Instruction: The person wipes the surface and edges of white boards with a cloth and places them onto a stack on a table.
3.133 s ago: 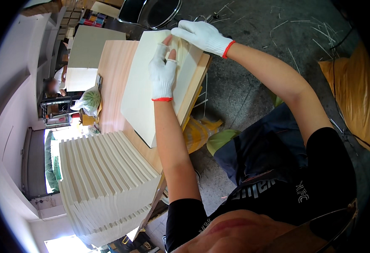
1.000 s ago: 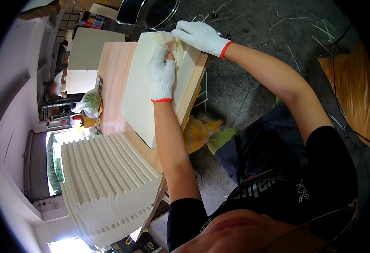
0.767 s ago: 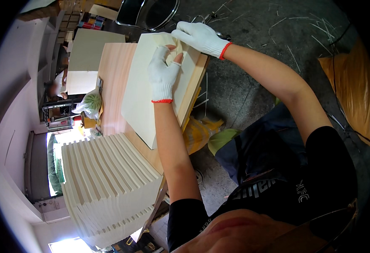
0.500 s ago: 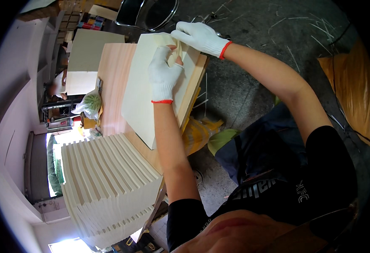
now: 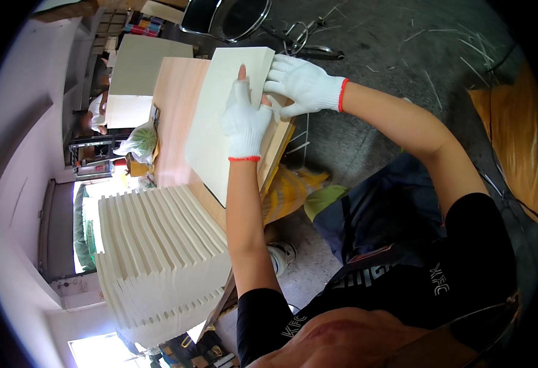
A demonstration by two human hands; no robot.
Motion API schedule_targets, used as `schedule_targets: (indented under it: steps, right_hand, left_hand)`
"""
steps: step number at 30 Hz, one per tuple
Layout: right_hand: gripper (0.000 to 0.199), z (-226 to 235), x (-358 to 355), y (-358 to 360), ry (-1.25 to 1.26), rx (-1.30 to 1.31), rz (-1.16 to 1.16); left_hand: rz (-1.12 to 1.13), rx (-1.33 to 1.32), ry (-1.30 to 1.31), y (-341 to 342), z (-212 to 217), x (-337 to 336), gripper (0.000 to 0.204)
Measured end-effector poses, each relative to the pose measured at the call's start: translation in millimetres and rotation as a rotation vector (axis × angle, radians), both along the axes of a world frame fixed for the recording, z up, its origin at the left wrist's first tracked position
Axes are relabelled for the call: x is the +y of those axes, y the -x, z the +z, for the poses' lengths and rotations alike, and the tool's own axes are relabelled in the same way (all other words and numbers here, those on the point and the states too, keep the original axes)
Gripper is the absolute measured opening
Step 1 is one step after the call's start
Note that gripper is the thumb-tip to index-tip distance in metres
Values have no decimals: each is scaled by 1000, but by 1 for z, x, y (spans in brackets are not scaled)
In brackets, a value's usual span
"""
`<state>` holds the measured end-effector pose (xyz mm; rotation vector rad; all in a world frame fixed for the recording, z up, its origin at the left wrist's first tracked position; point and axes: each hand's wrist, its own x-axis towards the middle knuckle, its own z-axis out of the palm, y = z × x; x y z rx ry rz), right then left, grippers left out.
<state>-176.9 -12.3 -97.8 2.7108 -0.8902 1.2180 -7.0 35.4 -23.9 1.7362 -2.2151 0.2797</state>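
Note:
A large cream-white board or panel lies on the wood-toned table. On its top face rests my left hand, in a white knit glove that leaves the thumb and index fingertips bare. Its index finger is stretched out and the thumb stands apart. At the board's right side is my right hand, gloved in white with a red cuff. Its fingers are spread against the side face of the board near the far corner. Neither hand grips anything visible.
A tall stack of cream panels stands at the left, beside the wooden table. A plastic bag with a green round thing sits beyond. A chair stands at the far side. Another person is at the far left.
My right hand has come off the far corner and moved nearer along the board's side, fingers now spread. My left index finger has straightened. The bunched cream sheet at the corner no longer shows.

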Motion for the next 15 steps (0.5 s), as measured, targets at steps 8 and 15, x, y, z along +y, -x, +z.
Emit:
schedule_targets:
  steps: [8, 15]
  right_hand:
    - [60, 7, 1, -4, 22, 17, 12]
    - [58, 5, -4, -16, 59, 58, -96]
  left_hand:
    - [350, -28, -162, -15, 28, 15, 42]
    - [354, 645, 363, -115, 112, 50, 30]
